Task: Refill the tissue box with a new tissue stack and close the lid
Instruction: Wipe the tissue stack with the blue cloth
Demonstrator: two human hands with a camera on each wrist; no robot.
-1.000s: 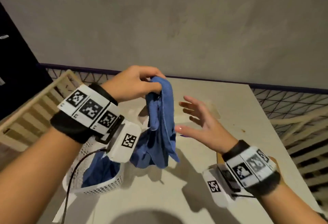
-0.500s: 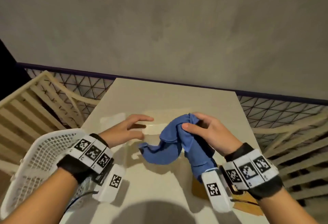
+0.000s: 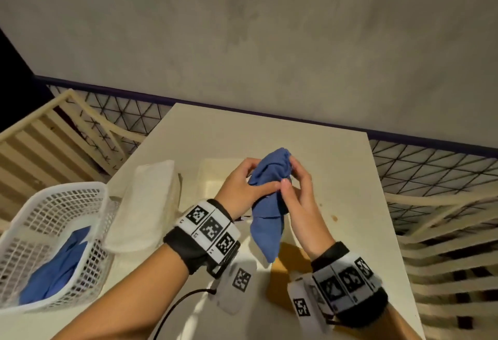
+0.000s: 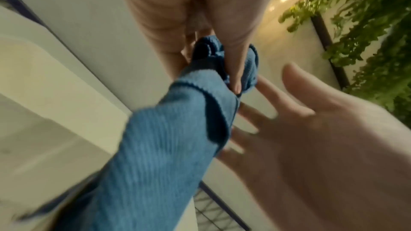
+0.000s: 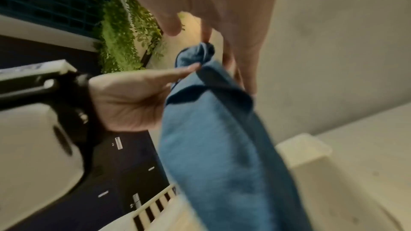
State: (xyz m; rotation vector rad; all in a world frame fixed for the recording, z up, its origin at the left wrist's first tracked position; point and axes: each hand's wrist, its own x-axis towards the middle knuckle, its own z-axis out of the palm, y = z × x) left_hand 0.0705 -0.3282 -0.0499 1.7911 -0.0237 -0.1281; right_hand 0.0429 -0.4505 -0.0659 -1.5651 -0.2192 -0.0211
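Both hands hold a crumpled blue cloth (image 3: 268, 204) above the middle of the pale table (image 3: 350, 178). My left hand (image 3: 252, 178) grips its upper part from the left, and the left wrist view shows the thumb pinching the blue cloth (image 4: 169, 138). On the other side my right hand (image 3: 292, 175) presses its thumb on the cloth, fingers behind it. A white tissue stack (image 3: 151, 199) lies to the left. The open pale tissue box (image 3: 215, 178) sits behind the hands, partly hidden. A brown flat board (image 3: 291, 261) lies under my right wrist.
A white mesh basket (image 3: 54, 199) stands at the table's left edge with more blue cloth (image 3: 59, 267) inside. Slatted wooden furniture (image 3: 444, 272) flanks the table on both sides. A grey wall rises behind.
The cloth passed from my left hand to my right. Now both hands hold it over the box, further back on the table.
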